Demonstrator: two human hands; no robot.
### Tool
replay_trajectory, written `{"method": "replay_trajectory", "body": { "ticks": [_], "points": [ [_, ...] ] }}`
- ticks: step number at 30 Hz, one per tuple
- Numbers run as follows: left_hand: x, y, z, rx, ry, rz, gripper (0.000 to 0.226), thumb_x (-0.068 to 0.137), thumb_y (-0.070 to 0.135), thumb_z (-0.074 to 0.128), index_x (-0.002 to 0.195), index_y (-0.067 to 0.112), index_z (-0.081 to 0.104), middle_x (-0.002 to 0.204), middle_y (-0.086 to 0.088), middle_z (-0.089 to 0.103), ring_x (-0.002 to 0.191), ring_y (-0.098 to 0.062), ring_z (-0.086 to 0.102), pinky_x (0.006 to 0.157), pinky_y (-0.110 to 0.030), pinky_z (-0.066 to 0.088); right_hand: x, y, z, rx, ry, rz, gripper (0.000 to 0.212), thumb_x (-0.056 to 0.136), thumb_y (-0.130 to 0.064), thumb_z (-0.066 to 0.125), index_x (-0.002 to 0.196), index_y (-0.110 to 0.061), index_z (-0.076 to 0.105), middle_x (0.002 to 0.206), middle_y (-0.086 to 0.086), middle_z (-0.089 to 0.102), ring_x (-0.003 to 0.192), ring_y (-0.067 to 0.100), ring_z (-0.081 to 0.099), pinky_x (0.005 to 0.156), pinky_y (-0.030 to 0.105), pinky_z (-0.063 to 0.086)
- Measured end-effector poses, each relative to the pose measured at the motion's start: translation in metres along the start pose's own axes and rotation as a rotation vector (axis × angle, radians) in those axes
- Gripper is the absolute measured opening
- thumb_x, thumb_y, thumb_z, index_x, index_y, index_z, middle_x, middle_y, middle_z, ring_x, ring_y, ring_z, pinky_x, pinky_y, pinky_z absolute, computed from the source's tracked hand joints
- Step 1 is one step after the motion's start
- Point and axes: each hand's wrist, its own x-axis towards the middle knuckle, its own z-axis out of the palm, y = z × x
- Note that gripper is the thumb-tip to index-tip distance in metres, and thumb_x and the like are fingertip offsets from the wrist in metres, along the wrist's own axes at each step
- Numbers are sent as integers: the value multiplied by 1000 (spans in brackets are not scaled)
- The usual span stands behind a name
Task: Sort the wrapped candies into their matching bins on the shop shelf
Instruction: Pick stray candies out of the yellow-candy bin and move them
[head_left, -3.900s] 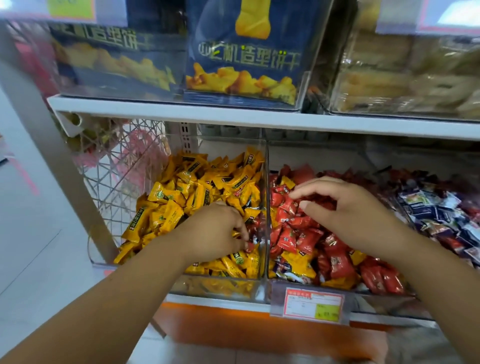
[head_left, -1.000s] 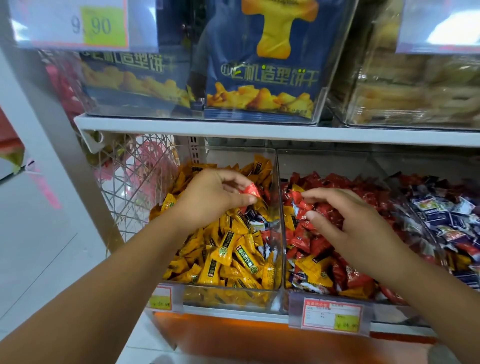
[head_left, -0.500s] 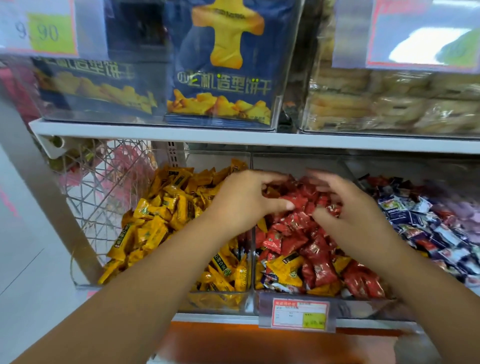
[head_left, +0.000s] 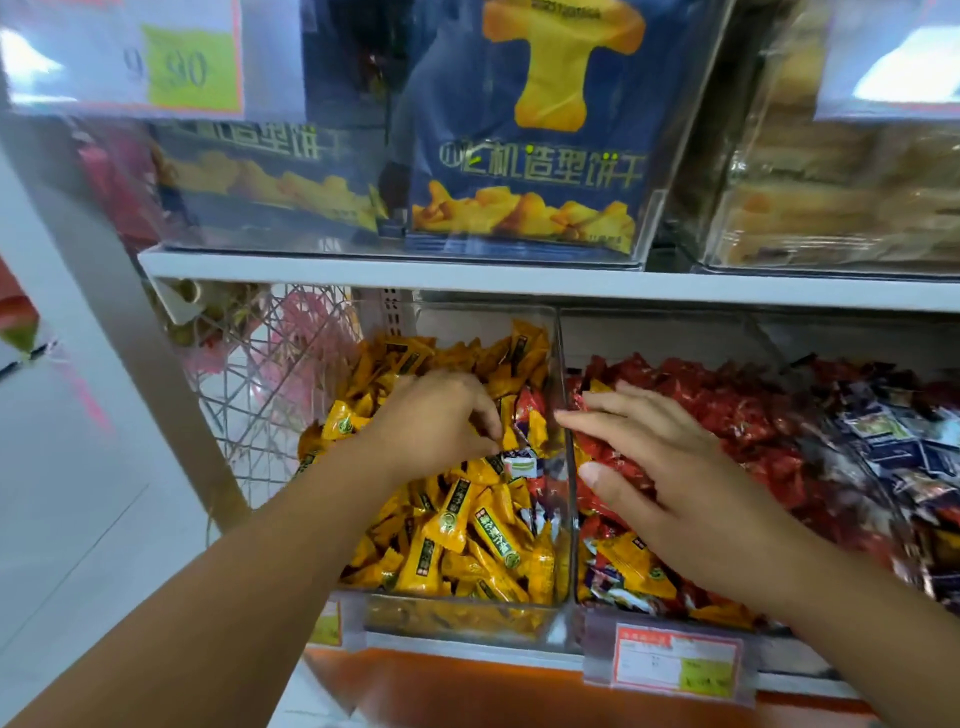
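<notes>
On the shop shelf (head_left: 467, 283) three bins (head_left: 457, 618) are counted; curled left hand (head_left: 431, 421), grip undetermined, is seen 9 o'clock of flat-spread right hand (head_left: 691, 499).

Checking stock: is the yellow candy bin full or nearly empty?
Mostly full: yellow candies heap across the bin from front wall to back wall.

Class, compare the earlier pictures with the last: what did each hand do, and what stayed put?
The left hand lifted a red candy from the yellow bin, carried it right across the divider to the red bin, and is back in the yellow bin, fingers curled by more strays. The right hand stayed over the red candies.
</notes>
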Motion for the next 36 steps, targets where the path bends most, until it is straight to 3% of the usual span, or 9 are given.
{"method": "replay_trajectory", "body": {
  "ticks": [3,5,8,12,16,25,29,33,36],
  "points": [
    [8,-1,-1,-186,126,2,14,85,44,67,93,32,65,95,15,62,95,-9,59,84,-30,47,2,2,0,30,9,25,39,87,-70,16,125,-73,22,147,-32,26,143,-5,5,117,29,9],
    [19,7,1,-228,181,9,21,92,40,60,108,28,66,106,7,64,100,-13,60,78,-24,44,3,5,-1,55,43,37,40,88,-69,17,126,-70,27,144,-31,31,142,-6,10,118,30,13],
    [35,18,10,-210,106,28,42,91,37,64,131,26,58,129,-1,60,117,-19,55,91,-25,42,2,8,-2,81,82,40,47,89,-68,19,133,-60,35,141,-31,37,139,-9,16,117,31,19],
    [47,16,26,-90,89,33,66,75,43,78,133,32,48,125,-6,58,121,-28,49,91,-36,47,2,11,-3,107,106,44,42,95,-60,26,134,-55,39,138,-33,38,138,-8,22,116,31,23],
    [49,11,28,-104,152,-18,52,72,50,77,114,37,50,115,2,58,118,-22,44,78,-30,40,0,17,-3,112,127,48,40,96,-57,31,134,-53,41,133,-37,38,135,-10,25,113,28,24],
    [48,11,36,-41,246,78,24,80,46,73,99,32,71,110,10,62,109,-16,52,85,-29,46,-2,15,-5,88,112,60,46,92,-56,32,135,-49,43,124,-46,31,129,-21,17,106,9,11],
    [39,6,21,-269,319,114,17,79,39,75,85,24,77,98,6,69,90,-10,62,81,-30,50,-1,12,-11,117,121,90,49,89,-58,31,135,-47,44,128,-33,40,129,-13,25,105,12,17],
    [19,4,-5,-563,263,-67,9,79,39,75,79,31,69,91,13,65,80,6,57,66,-3,39,0,14,-12,144,107,120,44,93,-51,36,135,-45,45,132,-27,44,129,-7,31,105,19,23],
    [4,11,-18,-695,253,-66,9,79,37,75,83,30,71,84,11,70,74,4,63,71,-13,47,-3,17,-12,137,111,129,39,95,-42,43,134,-43,48,129,-26,46,127,-5,33,107,22,26]
  ]
}}
